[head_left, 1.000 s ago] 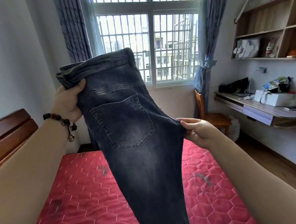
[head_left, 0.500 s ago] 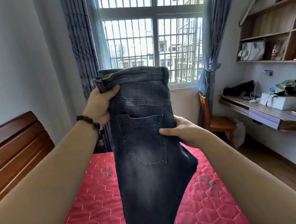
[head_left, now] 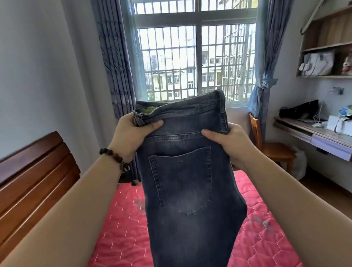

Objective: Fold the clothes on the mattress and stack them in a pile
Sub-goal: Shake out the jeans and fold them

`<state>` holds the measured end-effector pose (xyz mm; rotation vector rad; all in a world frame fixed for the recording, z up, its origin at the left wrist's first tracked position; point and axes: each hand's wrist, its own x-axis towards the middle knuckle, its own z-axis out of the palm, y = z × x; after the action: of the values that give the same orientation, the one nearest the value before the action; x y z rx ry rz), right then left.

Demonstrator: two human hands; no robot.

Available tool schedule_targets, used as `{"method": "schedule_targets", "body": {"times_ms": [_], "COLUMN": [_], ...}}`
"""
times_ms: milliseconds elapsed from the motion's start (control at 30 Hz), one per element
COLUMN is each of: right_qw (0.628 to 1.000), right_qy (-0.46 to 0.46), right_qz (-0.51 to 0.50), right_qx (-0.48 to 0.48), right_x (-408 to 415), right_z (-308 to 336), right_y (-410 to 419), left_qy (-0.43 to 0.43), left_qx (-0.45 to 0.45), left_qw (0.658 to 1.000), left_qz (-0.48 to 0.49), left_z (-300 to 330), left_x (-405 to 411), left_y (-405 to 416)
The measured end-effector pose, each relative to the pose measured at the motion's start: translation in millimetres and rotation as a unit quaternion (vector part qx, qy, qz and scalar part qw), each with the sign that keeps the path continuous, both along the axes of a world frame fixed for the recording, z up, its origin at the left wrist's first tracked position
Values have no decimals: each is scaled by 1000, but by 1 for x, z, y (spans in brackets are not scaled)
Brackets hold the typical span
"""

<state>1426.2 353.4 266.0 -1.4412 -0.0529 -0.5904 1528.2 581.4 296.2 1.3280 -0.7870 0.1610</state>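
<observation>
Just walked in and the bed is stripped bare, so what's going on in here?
A person is folding clothes. Both hands hold up a pair of dark grey-blue denim jeans by the waistband, above the red quilted mattress. The left hand grips the waistband's left end; the right hand grips the right edge. The jeans look doubled lengthwise, back pocket showing, legs hanging down, not yet laid on the mattress.

We hold dark jeans (head_left: 187, 194) up over the red mattress (head_left: 119, 236), left hand (head_left: 133, 134) and right hand (head_left: 231, 140) gripping the waistband.
</observation>
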Motion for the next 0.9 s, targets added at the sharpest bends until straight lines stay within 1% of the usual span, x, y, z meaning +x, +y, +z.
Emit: {"method": "schedule_targets", "body": {"times_ms": [67,133,167,233,300,433,500,600,667,767,800,900], "right_qw": [999,995,992,989,992,998,999,1000,1000,996,995,998], "right_qy": [1,24,48,94,88,26,6,-23,-14,58,63,15], "right_qz": [5,45,70,99,95,49,30,6,12,44,42,9], "right_qx": [43,89,89,49,1,-43,-34,-11,-22,-60,-57,-53], "right_x": [0,-3,-7,-17,-28,-52,-69,-103,-132,-185,-205,-258], "right_z": [3,3,3,7,16,37,40,36,24,-20,-33,-51], "right_y": [4,7,9,9,9,17,19,15,14,22,25,29], "left_qy": [12,61,91,136,156,146,124,111,117,132,132,124], "left_qx": [1,-11,-18,-32,-46,-38,-24,-15,-21,-33,-32,-35], "left_qw": [1000,996,992,983,978,983,988,989,988,987,988,989], "left_qz": [-7,-58,-87,-122,-131,-102,-88,-91,-95,-81,-72,-69], "left_z": [-2,-5,-6,-8,-11,-8,-1,8,10,7,4,0], "left_x": [1,-1,-3,-12,-24,-57,-76,-115,-147,-197,-213,-259], "left_y": [5,9,10,12,14,20,26,29,28,30,32,40]}}
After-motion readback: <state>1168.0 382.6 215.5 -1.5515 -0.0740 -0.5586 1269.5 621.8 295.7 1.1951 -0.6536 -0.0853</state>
